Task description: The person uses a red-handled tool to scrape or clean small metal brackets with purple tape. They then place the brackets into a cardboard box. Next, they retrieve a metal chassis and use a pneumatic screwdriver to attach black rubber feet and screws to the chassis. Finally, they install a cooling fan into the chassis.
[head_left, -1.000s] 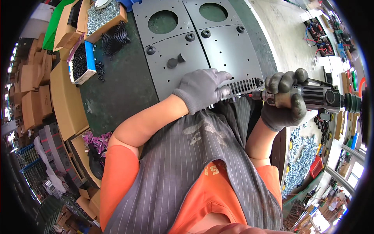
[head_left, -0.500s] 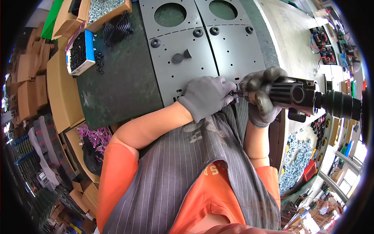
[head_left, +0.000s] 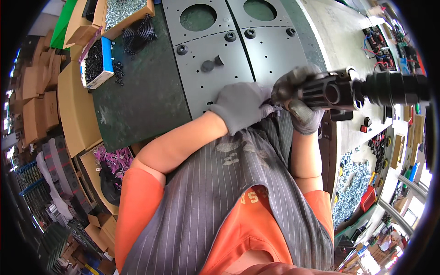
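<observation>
Panels [head_left: 215, 68] on mat [head_left: 146, 96]; box of screws [head_left: 97, 62] left of them, fan guard [head_left: 140, 34] behind it, driver [head_left: 362, 89] right, over panel edge.

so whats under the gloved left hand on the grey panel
The left hand rests on the near edge of the grey metal panel, beside the power screwdriver held by the right hand. The glove hides whatever it pins, and the tool's tip too.

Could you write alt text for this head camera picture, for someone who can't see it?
Seen from above, a person's gloved right hand grips a black power screwdriver at the near edge of a grey metal plate, while the gloved left hand rests beside its tip. Boxes of screws sit on the green mat.
</observation>
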Demonstrator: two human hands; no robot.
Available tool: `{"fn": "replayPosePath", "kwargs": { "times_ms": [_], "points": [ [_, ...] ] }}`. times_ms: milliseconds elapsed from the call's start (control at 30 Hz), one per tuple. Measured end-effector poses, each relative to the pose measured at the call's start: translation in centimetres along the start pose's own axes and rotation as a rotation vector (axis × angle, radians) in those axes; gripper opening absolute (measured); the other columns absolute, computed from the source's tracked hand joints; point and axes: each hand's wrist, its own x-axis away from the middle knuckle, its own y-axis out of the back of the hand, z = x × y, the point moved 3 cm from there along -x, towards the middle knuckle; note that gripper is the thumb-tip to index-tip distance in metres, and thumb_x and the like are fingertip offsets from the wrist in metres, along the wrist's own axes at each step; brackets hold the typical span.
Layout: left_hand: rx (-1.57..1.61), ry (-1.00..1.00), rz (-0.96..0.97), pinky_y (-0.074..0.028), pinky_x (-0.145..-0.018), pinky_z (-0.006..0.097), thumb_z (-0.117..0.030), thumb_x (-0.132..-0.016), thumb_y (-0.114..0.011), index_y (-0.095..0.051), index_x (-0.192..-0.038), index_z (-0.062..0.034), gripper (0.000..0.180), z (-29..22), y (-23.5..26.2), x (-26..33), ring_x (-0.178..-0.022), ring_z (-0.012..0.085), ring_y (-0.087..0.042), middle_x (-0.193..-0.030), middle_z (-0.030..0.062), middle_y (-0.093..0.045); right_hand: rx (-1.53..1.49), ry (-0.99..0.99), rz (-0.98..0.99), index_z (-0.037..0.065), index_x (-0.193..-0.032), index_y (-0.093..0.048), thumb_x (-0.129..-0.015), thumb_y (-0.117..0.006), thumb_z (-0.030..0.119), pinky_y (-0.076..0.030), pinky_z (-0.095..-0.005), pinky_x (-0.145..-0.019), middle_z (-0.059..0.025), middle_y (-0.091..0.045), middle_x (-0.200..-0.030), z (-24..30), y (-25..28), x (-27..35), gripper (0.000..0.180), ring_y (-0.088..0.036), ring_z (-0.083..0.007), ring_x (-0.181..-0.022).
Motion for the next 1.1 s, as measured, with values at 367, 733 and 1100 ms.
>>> {"fn": "replayPosePath", "kwargs": {
  "times_ms": [367, 733, 1100],
  "points": [
    [1.871, 0.288, 0.013, -0.047, -0.049, 0.017, -0.015, -0.096, -0.042, -0.048, -0.123, 0.0010, 0.032, 4.1, 2.1, 1.0, -0.067, 0.0086, -0.056, -0.095, 0.0043, -0.060, -0.251, 0.291, 0.003, -0.003, -0.121, -0.043, -0.071, -0.070, 0.004, -0.051, -0.0330, -0.053, -0.0095, -0.058, -0.087, 3.6, -0.5, -1.7, 0.057, -0.057, -0.0162, -0.061],
    [1.792, 0.201, 0.108, -0.034, -0.042, 0.014, -0.026, -0.096, -0.047, -0.048, -0.122, 0.0044, 0.040, 2.8, 0.7, 2.5, -0.055, 0.0025, -0.040, -0.075, -0.0028, -0.050, -0.231, 0.353, 0.118, 0.003, -0.121, -0.043, -0.074, -0.061, 0.023, -0.038, -0.0309, -0.057, -0.0051, -0.048, -0.073, 5.1, -2.6, -3.1, 0.054, -0.049, -0.0180, -0.060],
    [1.926, 0.216, 0.137, -0.034, -0.046, 0.014, -0.019, -0.097, -0.041, -0.053, -0.120, 0.0015, 0.033, 3.2, 0.3, 3.3, -0.058, 0.0025, -0.041, -0.078, -0.0011, -0.050, -0.191, 0.391, 0.113, 0.005, -0.119, -0.044, -0.072, -0.060, 0.024, -0.038, -0.0293, -0.054, -0.0035, -0.047, -0.072, 4.1, -4.9, -3.4, 0.053, -0.047, -0.0163, -0.056]
  ]
}}
